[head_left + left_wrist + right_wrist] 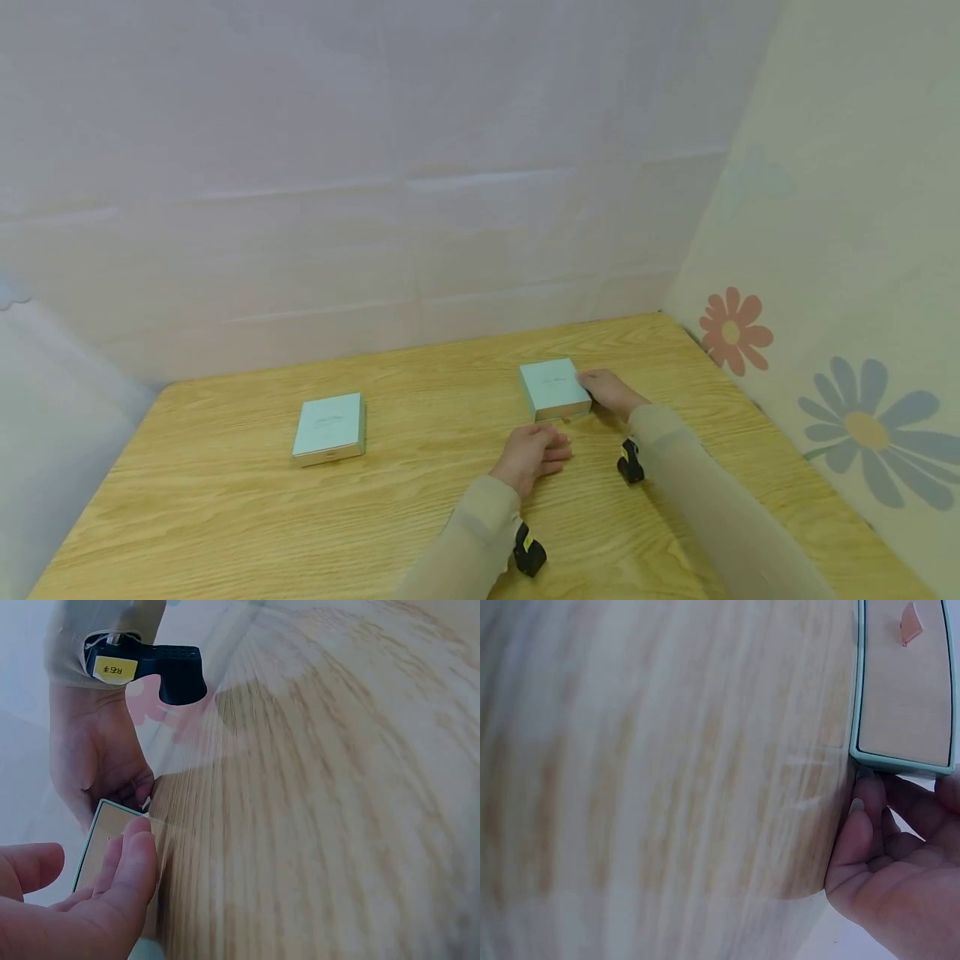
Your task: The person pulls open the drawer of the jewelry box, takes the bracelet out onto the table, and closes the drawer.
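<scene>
Wooden table [427, 400] bears 2 boxes [555, 383] — right wrist view shows 1, fingers [853, 838] touching.

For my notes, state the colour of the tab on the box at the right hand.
The tab is salmon pink; it shows best in the right wrist view.

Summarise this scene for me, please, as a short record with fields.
Surface: wooden table
Right box: pale turquoise, lying flat, pinkish tab on its near side
Right hand: holds the right box's right side
Left hand: in front of the right box, fingers loosely bent, contact unclear
Left box: similar, apart, touched by neither hand
Background: red flower and blue flower at right
</scene>
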### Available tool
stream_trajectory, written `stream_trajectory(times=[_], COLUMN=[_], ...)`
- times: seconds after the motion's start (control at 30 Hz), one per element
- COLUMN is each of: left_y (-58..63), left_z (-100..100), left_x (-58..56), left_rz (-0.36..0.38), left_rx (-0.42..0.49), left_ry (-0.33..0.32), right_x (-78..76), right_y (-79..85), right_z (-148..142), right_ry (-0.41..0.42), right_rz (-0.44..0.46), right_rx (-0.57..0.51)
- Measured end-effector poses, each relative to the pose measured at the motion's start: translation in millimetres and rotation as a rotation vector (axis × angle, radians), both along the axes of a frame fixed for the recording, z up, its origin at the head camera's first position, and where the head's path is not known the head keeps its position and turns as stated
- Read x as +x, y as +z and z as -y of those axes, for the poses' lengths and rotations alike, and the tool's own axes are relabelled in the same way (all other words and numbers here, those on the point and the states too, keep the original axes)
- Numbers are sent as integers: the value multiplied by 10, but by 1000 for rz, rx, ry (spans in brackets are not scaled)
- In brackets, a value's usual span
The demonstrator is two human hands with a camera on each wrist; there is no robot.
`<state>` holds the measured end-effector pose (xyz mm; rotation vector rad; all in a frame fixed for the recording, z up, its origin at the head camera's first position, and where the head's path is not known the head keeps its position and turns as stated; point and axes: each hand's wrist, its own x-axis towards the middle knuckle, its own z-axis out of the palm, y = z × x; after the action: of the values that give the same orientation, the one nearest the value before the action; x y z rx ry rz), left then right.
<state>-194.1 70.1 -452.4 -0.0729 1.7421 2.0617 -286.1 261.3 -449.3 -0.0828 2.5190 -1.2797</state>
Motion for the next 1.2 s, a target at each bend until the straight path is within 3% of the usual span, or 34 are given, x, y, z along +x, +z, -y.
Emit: stream_trajectory(times=[0.3,0.8,1.2], left_y=[24,-37,-20], left_z=[-111,-200,-283], left_x=[-40,-150,-187], left_rz=[37,85,137], left_rx=[69,130,184], left_ry=[29,52,34], right_x=[27,4,9], right_y=[7,29,2], right_z=[-11,42,22], right_ry=[-3,-15,-11], right_rz=[-9,-32,-23], right_rx=[19,38,-5])
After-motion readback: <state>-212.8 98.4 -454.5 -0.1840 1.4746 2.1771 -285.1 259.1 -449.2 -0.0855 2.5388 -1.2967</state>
